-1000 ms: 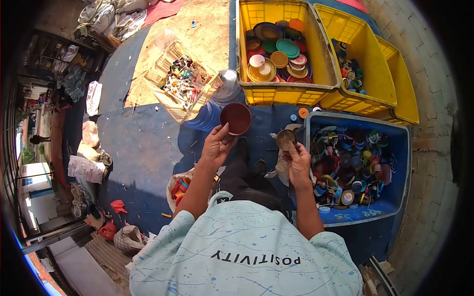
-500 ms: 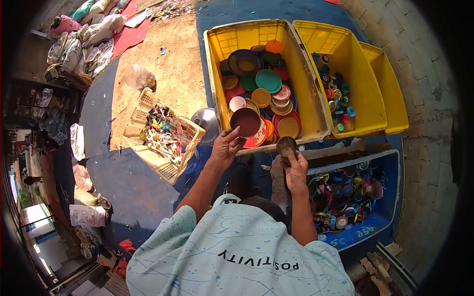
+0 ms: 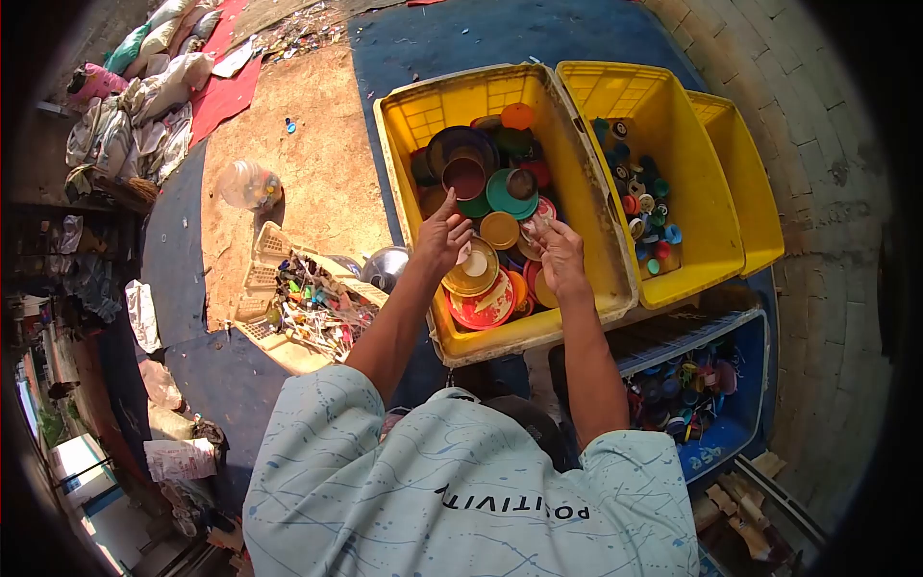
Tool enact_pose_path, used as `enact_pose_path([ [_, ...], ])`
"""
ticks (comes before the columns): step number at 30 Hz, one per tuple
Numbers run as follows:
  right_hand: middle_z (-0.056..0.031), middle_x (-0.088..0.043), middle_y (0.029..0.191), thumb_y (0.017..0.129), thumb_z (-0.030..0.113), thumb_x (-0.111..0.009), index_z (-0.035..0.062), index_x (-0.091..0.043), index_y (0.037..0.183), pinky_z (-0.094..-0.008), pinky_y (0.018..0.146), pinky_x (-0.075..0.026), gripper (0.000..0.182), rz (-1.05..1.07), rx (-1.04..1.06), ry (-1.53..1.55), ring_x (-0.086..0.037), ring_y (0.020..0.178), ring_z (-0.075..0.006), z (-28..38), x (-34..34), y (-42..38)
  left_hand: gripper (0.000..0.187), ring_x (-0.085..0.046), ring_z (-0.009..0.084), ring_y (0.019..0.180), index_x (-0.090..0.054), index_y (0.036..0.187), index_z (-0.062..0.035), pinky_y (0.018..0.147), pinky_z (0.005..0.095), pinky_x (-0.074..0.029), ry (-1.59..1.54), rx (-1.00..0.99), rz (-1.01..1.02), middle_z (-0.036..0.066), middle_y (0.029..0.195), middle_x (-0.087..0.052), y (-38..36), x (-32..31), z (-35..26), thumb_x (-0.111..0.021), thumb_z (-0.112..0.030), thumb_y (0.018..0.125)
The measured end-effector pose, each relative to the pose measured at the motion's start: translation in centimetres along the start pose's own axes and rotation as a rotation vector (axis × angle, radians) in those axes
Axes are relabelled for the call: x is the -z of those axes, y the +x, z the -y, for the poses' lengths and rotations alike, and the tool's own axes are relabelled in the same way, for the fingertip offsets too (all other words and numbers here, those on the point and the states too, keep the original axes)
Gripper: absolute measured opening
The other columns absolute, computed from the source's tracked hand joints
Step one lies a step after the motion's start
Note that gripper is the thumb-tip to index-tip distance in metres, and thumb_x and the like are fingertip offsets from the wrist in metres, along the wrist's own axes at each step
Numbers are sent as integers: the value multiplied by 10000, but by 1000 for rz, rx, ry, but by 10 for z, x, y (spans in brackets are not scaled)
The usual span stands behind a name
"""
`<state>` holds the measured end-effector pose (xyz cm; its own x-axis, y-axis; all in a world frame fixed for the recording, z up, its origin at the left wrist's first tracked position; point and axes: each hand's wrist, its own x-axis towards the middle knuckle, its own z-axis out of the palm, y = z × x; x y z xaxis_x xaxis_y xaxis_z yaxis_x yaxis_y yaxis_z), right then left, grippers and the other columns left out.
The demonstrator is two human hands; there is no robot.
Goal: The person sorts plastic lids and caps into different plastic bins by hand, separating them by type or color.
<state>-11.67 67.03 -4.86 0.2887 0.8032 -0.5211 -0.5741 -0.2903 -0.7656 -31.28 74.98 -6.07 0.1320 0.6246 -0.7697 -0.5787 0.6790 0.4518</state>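
Both hands reach over the large yellow crate [image 3: 623, 240], which holds many round plastic lids. My left hand [image 3: 444, 238] has its index finger stretched out, the tip right at the rim of a dark red-brown lid [image 3: 463, 180]. My right hand [image 3: 560, 254] is open, its fingers pointing into the crate. A small dark lid [image 3: 522, 184] lies just beyond those fingertips, overlapping a green lid [image 3: 502, 204]. Below and between the hands are a tan lid [image 3: 500, 231], a yellow lid [image 3: 469, 279] and a red lid [image 3: 484, 306].
A second yellow crate [image 3: 707, 212] with small bottle caps stands on the right, another behind it. Near my right arm is a blue crate [image 3: 753, 385] of mixed caps. A cream basket [image 3: 279, 348] of plastic bits tilts at left. Sacks [image 3: 173, 87] lie far left.
Both hands have moved forward over the crate. The dark red-brown lid and the small dark lid have left my fingers and are now farther in among the other lids.
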Motion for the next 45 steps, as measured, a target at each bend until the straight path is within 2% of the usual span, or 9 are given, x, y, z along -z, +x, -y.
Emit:
enact_pose_path([
  [3,-64,-611,1002,846,119,-703,-28,-513,1188,-252,705,-456,418,-69,2,8,-585,816,-125,-13,21,-24,553,-564,282,1085,-547,1106,16,941,399,-474,86,-36,81,166,1109,-580,6,9,19,-768,-379,789],
  [4,-82,-591,1064,840,111,-707,-39,-483,1225,-251,715,-464,470,-78,9,35,-591,835,-125,-21,34,-36,425,-605,237,944,-573,1021,-30,885,389,-501,131,-56,145,111,992,-610,2,12,27,-746,-359,814],
  [8,-78,-593,1074,842,110,-706,-24,-492,1216,-244,722,-471,451,-134,-59,45,-597,862,-123,-38,85,-111,227,-614,180,849,-580,901,-104,821,354,-516,312,32,270,53,910,-631,-22,21,71,-694,-298,867],
  [13,-61,-609,1042,848,119,-696,-7,-500,1218,-240,735,-459,438,-243,14,73,-586,871,-117,-64,157,-230,295,-532,86,597,-558,736,-86,595,229,-441,585,-51,414,8,695,-583,-88,-2,137,-710,-306,860],
  [19,-57,-627,1059,863,110,-679,23,-520,1214,-228,726,-445,395,-392,189,166,-584,859,-103,-92,225,-388,330,-451,72,548,-530,652,-96,539,233,-362,693,-102,697,-13,619,-511,-188,-9,251,-671,-274,892],
  [26,-46,-645,1002,877,103,-648,25,-557,1185,-220,693,-447,331,-508,255,85,-589,812,-98,-164,324,-573,336,-495,80,553,-540,653,-98,527,230,-390,796,-69,735,3,657,-564,-297,35,412,-685,-296,882],
  [30,-35,-640,983,878,96,-637,31,-575,1155,-217,674,-439,290,-831,184,147,-578,796,-83,-215,396,-681,306,-494,82,538,-551,705,-92,507,228,-382,878,47,704,1,658,-558,-346,46,489,-661,-301,901],
  [37,-18,-627,949,898,95,-618,47,-584,1131,-215,642,-436,239,-1028,231,326,-569,765,-81,-220,455,-711,255,-565,80,596,-565,772,-88,496,228,-380,859,73,629,-8,690,-566,-338,23,551,-648,-285,911],
  [45,-1,-589,880,866,113,-657,9,-577,1144,-200,632,-434,308,-807,145,-11,-558,752,-67,-146,548,-643,227,-455,60,541,-570,817,-65,473,236,-358,1000,0,525,-17,688,-545,-295,-27,597,-674,-255,886],
])
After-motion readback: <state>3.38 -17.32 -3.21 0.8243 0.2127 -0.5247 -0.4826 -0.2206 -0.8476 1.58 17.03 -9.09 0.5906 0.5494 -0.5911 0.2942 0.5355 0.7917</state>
